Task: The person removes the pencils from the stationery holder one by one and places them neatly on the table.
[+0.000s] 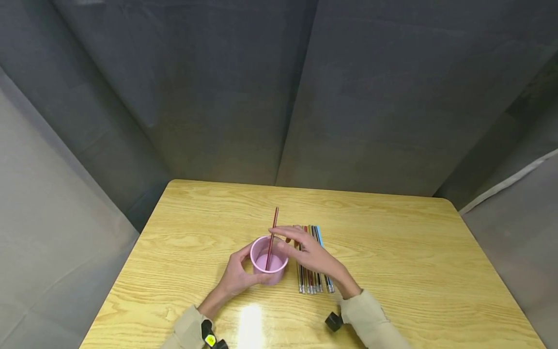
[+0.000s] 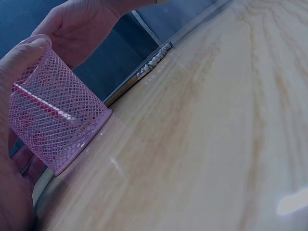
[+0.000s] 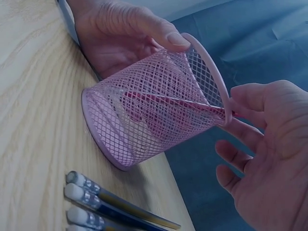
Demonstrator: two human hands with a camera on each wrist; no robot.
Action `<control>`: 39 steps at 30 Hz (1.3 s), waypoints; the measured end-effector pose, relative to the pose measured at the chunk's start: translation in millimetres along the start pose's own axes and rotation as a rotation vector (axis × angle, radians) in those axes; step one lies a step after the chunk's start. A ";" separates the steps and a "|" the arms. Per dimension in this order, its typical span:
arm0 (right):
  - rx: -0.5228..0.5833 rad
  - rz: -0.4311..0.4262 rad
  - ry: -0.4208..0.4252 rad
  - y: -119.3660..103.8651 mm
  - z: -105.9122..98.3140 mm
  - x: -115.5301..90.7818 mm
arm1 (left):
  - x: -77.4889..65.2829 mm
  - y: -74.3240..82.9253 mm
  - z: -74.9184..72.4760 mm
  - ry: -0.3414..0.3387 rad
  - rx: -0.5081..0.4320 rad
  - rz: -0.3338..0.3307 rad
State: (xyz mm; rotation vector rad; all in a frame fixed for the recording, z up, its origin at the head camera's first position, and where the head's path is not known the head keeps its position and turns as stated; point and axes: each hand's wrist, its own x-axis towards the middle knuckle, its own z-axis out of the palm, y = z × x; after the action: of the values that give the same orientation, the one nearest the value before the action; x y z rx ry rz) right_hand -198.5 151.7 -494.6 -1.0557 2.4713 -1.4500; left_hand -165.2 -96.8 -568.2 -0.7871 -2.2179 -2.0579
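Note:
A pink mesh pencil cup [image 1: 276, 277] stands on the wooden table, its open top facing up. My left hand [image 1: 237, 277] holds it from the left, with the thumb and fingers curled round its wall. One red pencil [image 1: 275, 217] slants inside the cup; its lower end is near the bottom and its upper part leans past the far rim. Over the cup's right side is my right hand [image 1: 311, 254], its fingers loosely spread. Its fingertips are at the red pencil, and in the right wrist view the thumb [image 3: 248, 95] lies beside the rim.
Just right of the cup, under the right hand, several pencils [image 1: 310, 281] lie side by side, their eraser ends toward me. The wooden table [image 1: 392, 242] extends to both sides. Dark grey curtains [image 1: 218, 97] hang behind its far edge.

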 end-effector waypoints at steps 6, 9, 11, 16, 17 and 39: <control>-0.013 -0.043 0.049 -0.5 -5.6 1.1 | 1.3 0.8 0.2 -0.012 -0.010 -0.005; 0.011 -0.031 0.075 0.0 -8.3 1.7 | 2.4 -0.1 0.4 -0.016 -0.007 0.019; 0.010 -0.031 0.102 -0.2 -10.0 2.1 | 3.0 -0.6 0.6 -0.017 -0.010 0.034; 0.016 -0.051 0.192 -1.4 -15.2 3.8 | 3.6 -1.4 1.4 -0.015 -0.034 0.030; 0.027 -0.059 0.211 -1.6 -16.5 4.1 | 3.7 -1.6 1.4 -0.015 -0.039 0.026; 0.194 -0.117 0.480 -6.9 -44.0 -4.2 | 0.3 -2.7 1.2 0.010 -0.018 -0.013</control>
State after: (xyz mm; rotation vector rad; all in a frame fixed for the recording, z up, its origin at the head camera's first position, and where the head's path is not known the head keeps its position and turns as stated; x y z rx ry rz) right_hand -209.3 184.6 -466.2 -0.9134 2.5139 -2.1474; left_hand -166.0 -95.5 -570.8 -0.7636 -2.2081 -2.0863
